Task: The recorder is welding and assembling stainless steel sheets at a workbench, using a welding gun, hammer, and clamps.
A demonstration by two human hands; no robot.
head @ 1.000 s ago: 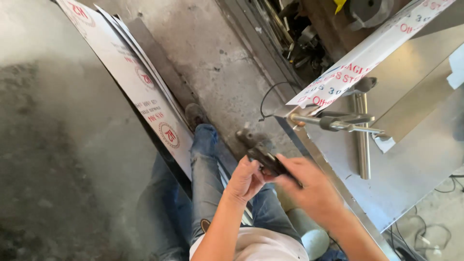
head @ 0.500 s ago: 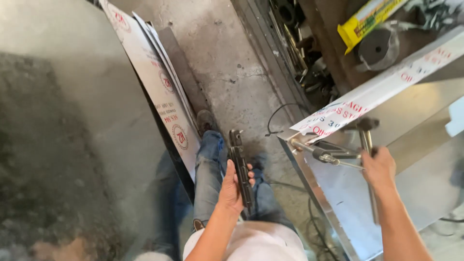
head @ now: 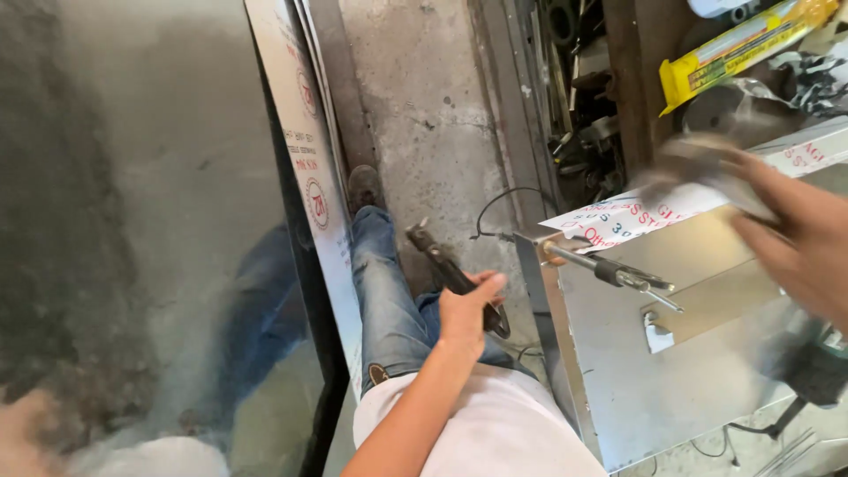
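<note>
While wrapped by the left hand (head: 466,309), dark hand tool (head: 452,276) across its palm; right hand (head: 786,231) blurred, grip unclear.

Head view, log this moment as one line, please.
left hand: grips dark hand tool over lap | right hand: raised over steel box, blurred grey object in it | screwdriver: lies on box

A grey stained concrete floor (head: 424,106) runs up the middle. At the left, thin metal sheets with white protective film and red round marks (head: 305,150) lean on their edge. A thin black cable (head: 503,208) lies curled on the floor. At the top right, a yellow long package (head: 733,49) lies on a dark cluttered shelf (head: 618,79) with metal parts.
</note>
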